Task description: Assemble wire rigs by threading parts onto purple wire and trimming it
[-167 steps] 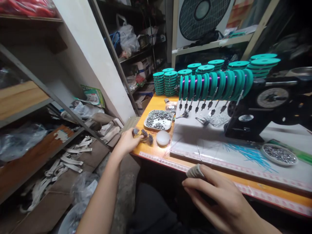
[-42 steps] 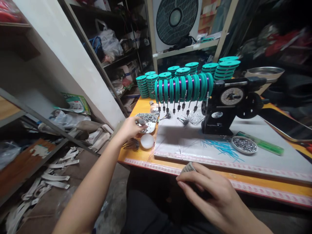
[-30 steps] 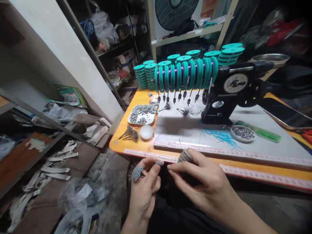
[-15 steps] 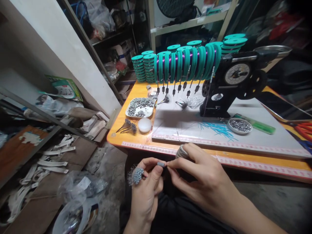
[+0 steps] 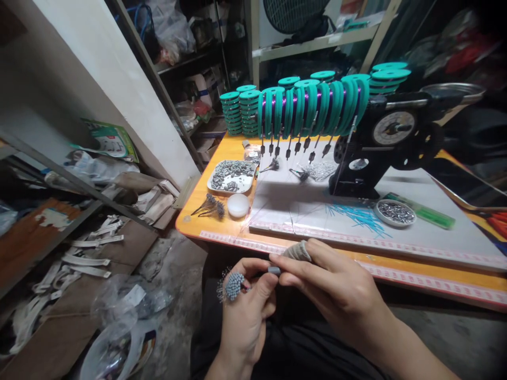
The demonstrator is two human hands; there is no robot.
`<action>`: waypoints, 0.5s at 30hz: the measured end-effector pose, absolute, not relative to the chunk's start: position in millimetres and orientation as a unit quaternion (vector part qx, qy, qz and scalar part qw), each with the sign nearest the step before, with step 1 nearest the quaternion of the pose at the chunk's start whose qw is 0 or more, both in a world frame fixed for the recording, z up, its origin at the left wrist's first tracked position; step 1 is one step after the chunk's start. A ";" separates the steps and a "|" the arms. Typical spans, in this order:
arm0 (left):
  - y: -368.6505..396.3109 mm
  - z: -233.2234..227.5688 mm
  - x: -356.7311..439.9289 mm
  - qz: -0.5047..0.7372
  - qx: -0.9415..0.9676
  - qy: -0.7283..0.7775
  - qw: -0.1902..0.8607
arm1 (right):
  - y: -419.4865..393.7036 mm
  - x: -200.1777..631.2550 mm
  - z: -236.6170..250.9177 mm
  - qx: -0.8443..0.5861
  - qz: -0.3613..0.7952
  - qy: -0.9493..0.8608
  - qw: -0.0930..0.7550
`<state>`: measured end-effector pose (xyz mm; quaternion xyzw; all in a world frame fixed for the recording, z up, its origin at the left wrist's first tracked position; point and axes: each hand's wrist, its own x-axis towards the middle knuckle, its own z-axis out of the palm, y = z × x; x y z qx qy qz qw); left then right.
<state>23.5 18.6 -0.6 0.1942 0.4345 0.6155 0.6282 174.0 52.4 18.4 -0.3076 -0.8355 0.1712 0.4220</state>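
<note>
My left hand (image 5: 245,311) is below the table's front edge, holding a bundle of grey-tipped wired pieces (image 5: 233,285) between its fingers and pinching a small grey sleeve (image 5: 273,271) at thumb and forefinger. My right hand (image 5: 336,293) meets it there, fingertips touching the same grey sleeve; a wrapped covering (image 5: 298,251) sits on one finger. A white tray of grey metal sleeves (image 5: 232,176) lies on the orange table (image 5: 206,224), with another bundle (image 5: 209,206) and a white round lid (image 5: 237,205) beside it.
A black winding machine (image 5: 380,148) carries a row of teal spools (image 5: 312,108) with purple line; stacked teal spools (image 5: 241,111) stand behind. A round dish of metal bits (image 5: 394,212), blue strands (image 5: 356,214) and a green lighter (image 5: 430,214) lie on the white mat. Cluttered shelves fill the left.
My left hand left the tray on the table and came down in front of me with a bundle and a grey sleeve; both hands now meet on the sleeve.
</note>
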 end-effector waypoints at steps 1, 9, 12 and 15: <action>19.4 -0.1 24.0 0.614 0.194 0.429 0.633 | 52.8 175.1 18.5 -0.305 0.171 -0.837 0.421; 24.7 2.9 23.9 0.591 0.215 0.404 0.664 | 57.0 183.6 22.6 -0.287 0.115 -0.863 0.399; 25.5 3.0 22.5 0.582 0.240 0.427 0.649 | 56.3 185.8 24.3 -0.288 0.065 -0.880 0.371; 25.7 3.1 20.3 0.568 0.284 0.478 0.607 | 55.2 188.0 24.8 -0.301 0.010 -0.890 0.342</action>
